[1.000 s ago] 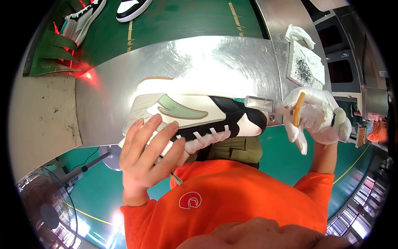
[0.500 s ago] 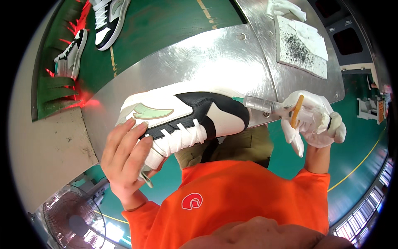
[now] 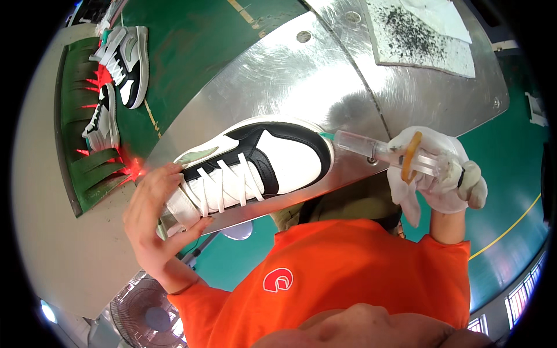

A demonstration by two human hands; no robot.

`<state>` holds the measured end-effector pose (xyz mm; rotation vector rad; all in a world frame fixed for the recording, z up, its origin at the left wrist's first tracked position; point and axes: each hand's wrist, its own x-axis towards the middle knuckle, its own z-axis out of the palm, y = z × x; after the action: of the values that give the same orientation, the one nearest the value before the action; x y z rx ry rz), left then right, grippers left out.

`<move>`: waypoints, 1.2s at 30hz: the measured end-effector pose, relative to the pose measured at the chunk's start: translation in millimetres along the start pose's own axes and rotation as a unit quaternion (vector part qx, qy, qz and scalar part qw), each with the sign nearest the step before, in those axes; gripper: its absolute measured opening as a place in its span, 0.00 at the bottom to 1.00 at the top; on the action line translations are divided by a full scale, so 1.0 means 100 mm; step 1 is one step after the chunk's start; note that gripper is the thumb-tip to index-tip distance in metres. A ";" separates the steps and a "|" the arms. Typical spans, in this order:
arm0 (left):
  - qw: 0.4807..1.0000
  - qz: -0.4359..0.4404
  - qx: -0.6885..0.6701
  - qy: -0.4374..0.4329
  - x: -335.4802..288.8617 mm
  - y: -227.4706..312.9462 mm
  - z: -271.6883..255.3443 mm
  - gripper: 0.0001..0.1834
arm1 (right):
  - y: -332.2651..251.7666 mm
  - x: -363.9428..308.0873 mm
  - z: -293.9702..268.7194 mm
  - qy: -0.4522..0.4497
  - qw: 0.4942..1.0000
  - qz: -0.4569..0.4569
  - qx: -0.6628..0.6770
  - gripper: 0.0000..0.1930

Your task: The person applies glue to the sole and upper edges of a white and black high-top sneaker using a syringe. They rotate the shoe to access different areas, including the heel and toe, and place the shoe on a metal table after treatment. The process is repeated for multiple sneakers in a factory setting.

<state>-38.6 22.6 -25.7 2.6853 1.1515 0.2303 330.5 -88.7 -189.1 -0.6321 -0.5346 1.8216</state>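
A white and black sneaker [image 3: 290, 156] with white laces and a pale green side patch lies over the metal table's near edge, toe to the right. My bare left hand [image 3: 158, 211] is closed round its heel and collar, thumb on the tongue side. In my white-gloved right hand [image 3: 438, 171] is a clear syringe [image 3: 371, 148] with a green tip and an orange-brown ring round its barrel. The tip points left and meets the edge of the sole at the toe; whether it touches is too fine to tell.
The metal tabletop [image 3: 278, 87] carries a white pad [image 3: 418, 40] with black specks at the far right. Beyond, on a green belt [image 3: 185, 52], stand two similar shoes, one a high sneaker [image 3: 130, 69], beside green strip flaps [image 3: 75, 122] with red light. A fan [image 3: 156, 319] is at lower left.
The sneaker has rolled so its laces and toe top face up more, and my left hand has shifted left round the heel. The syringe tip stays at the toe. The belt shoes appear shifted.
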 end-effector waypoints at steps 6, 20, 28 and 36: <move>0.994 -0.099 -0.004 -0.045 -0.03 0.18 -0.03 0.35 | 0.09 -0.07 -0.03 0.090 0.991 0.052 -0.087 0.45; 0.984 -0.134 0.020 -0.120 -0.14 0.78 0.00 0.39 | -0.12 0.10 0.63 0.059 0.995 0.073 -0.036 0.41; 0.936 -0.209 -0.020 -0.282 0.05 0.73 -0.28 0.42 | 0.21 -0.03 0.80 0.049 0.996 0.024 -0.065 0.37; 0.959 -0.020 -0.160 -0.232 1.09 0.06 0.25 0.33 | 0.53 -0.19 0.97 0.017 0.992 -0.053 -0.113 0.36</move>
<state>45.4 95.1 -41.6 2.2581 0.9275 -0.1980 234.6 -128.7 -146.2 -0.7704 -0.7455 1.6608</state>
